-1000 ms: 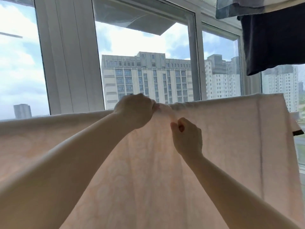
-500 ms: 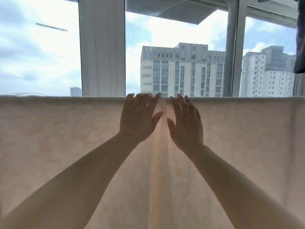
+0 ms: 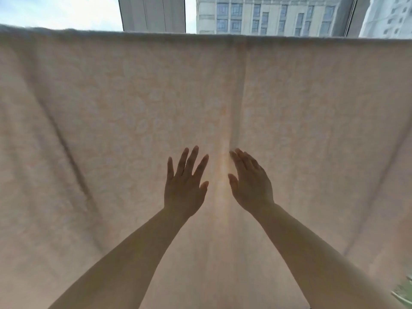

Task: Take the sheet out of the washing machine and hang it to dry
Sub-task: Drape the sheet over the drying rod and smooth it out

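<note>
A pale peach sheet (image 3: 111, 112) with a faint leaf pattern hangs across the whole view, its top edge folded over a line near the top. Light shines through it. A vertical crease runs down its middle. My left hand (image 3: 185, 186) lies flat against the sheet with straight, spread fingers, just left of the crease. My right hand (image 3: 252, 181) is flat too, fingers together, on the right side of the crease. Neither hand holds the cloth.
Behind the sheet stands a window with a wide grey frame post (image 3: 151, 14) and a beige building (image 3: 267, 14) outside. A bit of green shows at the bottom right corner (image 3: 403, 291).
Both hands let go of the top edge, opened flat, and slid down the sheet along the crease. My view dropped, so the sheet fills the frame.
</note>
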